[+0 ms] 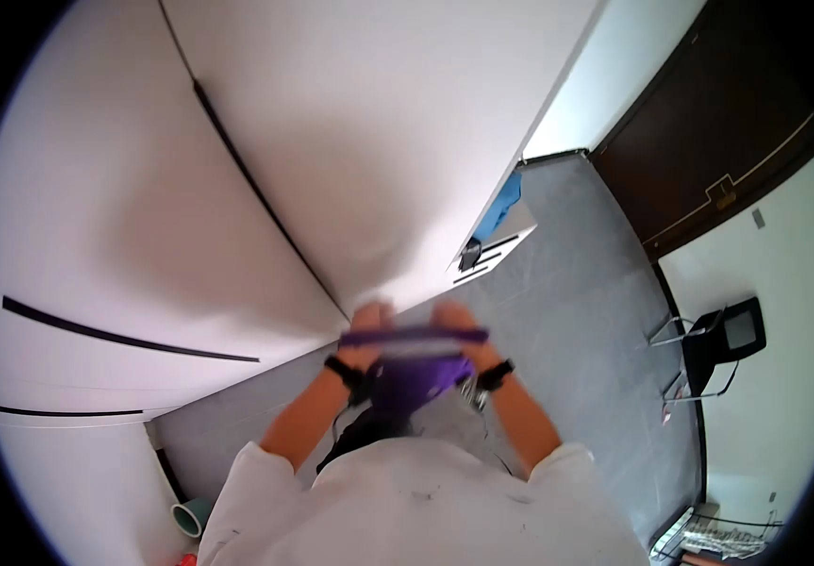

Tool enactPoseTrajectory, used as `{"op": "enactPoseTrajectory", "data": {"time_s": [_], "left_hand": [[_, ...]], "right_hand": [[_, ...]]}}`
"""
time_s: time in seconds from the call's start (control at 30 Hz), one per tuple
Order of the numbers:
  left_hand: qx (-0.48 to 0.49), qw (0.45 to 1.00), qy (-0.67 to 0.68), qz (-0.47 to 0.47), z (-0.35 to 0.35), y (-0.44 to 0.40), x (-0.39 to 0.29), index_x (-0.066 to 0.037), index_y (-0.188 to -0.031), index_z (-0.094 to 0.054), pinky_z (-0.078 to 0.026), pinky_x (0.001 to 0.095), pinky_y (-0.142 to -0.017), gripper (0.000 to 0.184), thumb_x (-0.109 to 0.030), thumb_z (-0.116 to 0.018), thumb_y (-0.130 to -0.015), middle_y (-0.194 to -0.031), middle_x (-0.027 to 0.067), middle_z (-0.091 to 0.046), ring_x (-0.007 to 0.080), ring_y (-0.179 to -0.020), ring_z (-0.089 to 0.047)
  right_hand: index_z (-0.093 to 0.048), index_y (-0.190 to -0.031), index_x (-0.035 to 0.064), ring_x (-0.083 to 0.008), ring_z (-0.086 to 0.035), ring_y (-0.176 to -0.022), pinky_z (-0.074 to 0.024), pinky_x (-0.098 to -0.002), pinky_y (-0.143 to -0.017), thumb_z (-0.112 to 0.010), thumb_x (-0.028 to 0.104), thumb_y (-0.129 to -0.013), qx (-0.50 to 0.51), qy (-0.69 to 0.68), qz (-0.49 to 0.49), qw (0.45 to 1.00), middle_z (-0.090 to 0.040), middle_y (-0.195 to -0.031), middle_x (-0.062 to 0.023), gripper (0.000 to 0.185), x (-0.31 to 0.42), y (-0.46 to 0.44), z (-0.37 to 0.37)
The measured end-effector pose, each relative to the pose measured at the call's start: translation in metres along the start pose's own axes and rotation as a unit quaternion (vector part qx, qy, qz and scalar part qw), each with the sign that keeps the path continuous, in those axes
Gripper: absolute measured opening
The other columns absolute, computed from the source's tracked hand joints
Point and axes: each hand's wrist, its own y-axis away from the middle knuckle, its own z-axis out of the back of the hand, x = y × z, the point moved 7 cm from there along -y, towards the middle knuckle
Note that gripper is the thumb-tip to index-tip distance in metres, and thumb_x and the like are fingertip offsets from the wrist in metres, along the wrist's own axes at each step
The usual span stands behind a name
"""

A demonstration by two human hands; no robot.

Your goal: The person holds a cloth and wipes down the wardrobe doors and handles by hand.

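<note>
From about 8 round to 12 o'clock stands a white cabinet [360,123]; its long black strips [124,337] probably serve as pulls, and its outer edges run off the view. At 7 to 8 o'clock a greenish tub [190,519] sits by the wall, partly hidden by the person's sleeve.

Just below centre, at 6 o'clock, the left hand [369,318] and right hand [455,318] are apart from each other, each apparently clamped on one end of a purple strip [415,335]. The wide grip likely keeps it level. Motion blur hides the fingers. A purple piece [418,382] lies beneath; whether the two are joined, I cannot tell.

At 2 o'clock a blue item [499,208] rests on white drawers [511,243], partly cut off by the cabinet; farther out is a dark door [699,132]. Between 3 and 4, a black chair [709,349] is set near the wall. At 4, a rack [723,541] is cropped, its load unclear.
</note>
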Motion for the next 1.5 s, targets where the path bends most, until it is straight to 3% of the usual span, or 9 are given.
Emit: {"op": "enactPoseTrajectory", "data": {"time_s": [0.07,0.1,0.23,0.37,0.57,0.73,1.1,1.33,1.5], "left_hand": [[-0.076,0.98,0.161,0.09,0.084,-0.038,-0.173,-0.004,-0.088,-0.057,-0.042,0.0244,-0.06,0.018,-0.012,-0.045,-0.098,-0.071,-0.0002,-0.052,0.0098,-0.064,-0.05],[-0.178,0.906,0.384,-0.012,0.113,-0.039,-0.232,-0.002,-0.095,-0.057,-0.045,0.0288,-0.068,0.015,-0.012,-0.046,-0.097,-0.077,0.0054,-0.055,0.0152,-0.069,-0.053],[-0.363,0.743,0.14,-0.544,0.183,0.073,-0.386,0.002,-0.122,-0.045,-0.041,0.0492,-0.097,0.05,-0.036,-0.053,-0.091,-0.118,0.029,-0.053,0.0419,-0.111,-0.053],[-0.328,0.859,-0.06,-0.388,0.163,0.083,-0.355,0.002,-0.142,-0.026,-0.028,0.0468,-0.109,0.071,-0.03,-0.06,-0.088,-0.141,0.0279,-0.034,0.0397,-0.131,-0.035],[-0.142,0.969,0.094,-0.182,0.106,0.025,-0.275,0.0,-0.148,-0.014,-0.025,0.036,-0.112,0.073,-0.005,-0.057,-0.089,-0.151,0.0157,-0.027,0.0265,-0.134,-0.034],[-0.341,0.915,-0.004,-0.215,0.161,0.017,-0.296,-0.003,-0.132,-0.045,-0.048,0.0317,-0.086,0.06,-0.011,-0.073,-0.079,-0.121,0.0084,-0.056,0.0175,-0.103,-0.058],[-0.517,0.804,-0.251,-0.152,0.28,-0.003,-0.33,-0.004,-0.101,-0.063,-0.04,0.0285,-0.059,0.02,-0.014,-0.069,-0.084,-0.089,0.0026,-0.062,0.0115,-0.071,-0.053],[-0.404,0.901,0.157,-0.032,0.272,-0.032,-0.286,0.0,-0.093,-0.062,-0.042,0.0302,-0.058,0.03,-0.027,-0.05,-0.098,-0.07,0.0103,-0.058,0.0106,-0.064,-0.052],[-0.448,0.886,0.063,-0.103,0.236,-0.028,-0.248,0.001,-0.104,-0.059,-0.046,0.0295,-0.067,0.024,-0.021,-0.053,-0.096,-0.083,0.0131,-0.061,0.0172,-0.073,-0.058]], "right_hand": [[-0.057,-0.084,0.0041,-0.0201,-0.056,-0.075,-0.044,-0.0343,-0.065,-0.047,0.017,-0.096,-0.191,-0.422,-0.205,0.862,-0.059,-0.081,-0.0095,0.02,0.009,-0.031,0.133],[-0.056,-0.089,0.0024,-0.0134,-0.051,-0.069,-0.0438,-0.0291,-0.064,-0.047,0.008,-0.096,-0.298,-0.435,-0.138,0.838,-0.056,-0.081,-0.0047,0.014,0.051,-0.033,0.218],[-0.048,-0.12,-0.0006,-0.0293,-0.051,-0.119,-0.035,-0.0419,-0.107,-0.047,0.016,-0.098,-0.63,-0.282,0.088,0.718,-0.053,-0.124,-0.0214,0.028,0.171,0.05,0.353],[-0.036,-0.135,-0.006,-0.0416,-0.029,-0.135,-0.0226,-0.049,-0.111,-0.074,0.034,-0.08,-0.535,-0.209,0.026,0.818,-0.033,-0.142,-0.028,0.077,0.194,0.049,0.293],[-0.046,-0.123,-0.0056,-0.0405,-0.051,-0.114,-0.0449,-0.0408,-0.09,-0.067,0.021,-0.083,-0.433,-0.235,-0.007,0.87,-0.045,-0.13,-0.0264,0.052,0.184,-0.03,0.214],[-0.052,-0.115,-0.0045,-0.0406,-0.051,-0.112,-0.0448,-0.0407,-0.09,-0.068,0.023,-0.083,-0.413,-0.256,0.039,0.873,-0.047,-0.127,-0.0244,0.046,0.198,-0.072,0.25],[-0.055,-0.101,-0.001,-0.0412,-0.047,-0.1,-0.0397,-0.0483,-0.085,-0.072,0.016,-0.074,-0.469,-0.082,0.213,0.853,-0.054,-0.102,-0.0162,0.036,0.241,-0.188,0.313],[-0.055,-0.102,0.0011,-0.0381,-0.057,-0.089,-0.0467,-0.0429,-0.073,-0.066,0.007,-0.077,-0.426,-0.247,0.132,0.86,-0.056,-0.094,-0.0162,0.028,0.24,-0.209,0.294],[-0.057,-0.098,0.0006,-0.0373,-0.059,-0.083,-0.0481,-0.0385,-0.071,-0.062,0.005,-0.081,-0.423,-0.268,0.125,0.856,-0.06,-0.09,-0.0176,0.018,0.223,-0.203,0.254]]}}
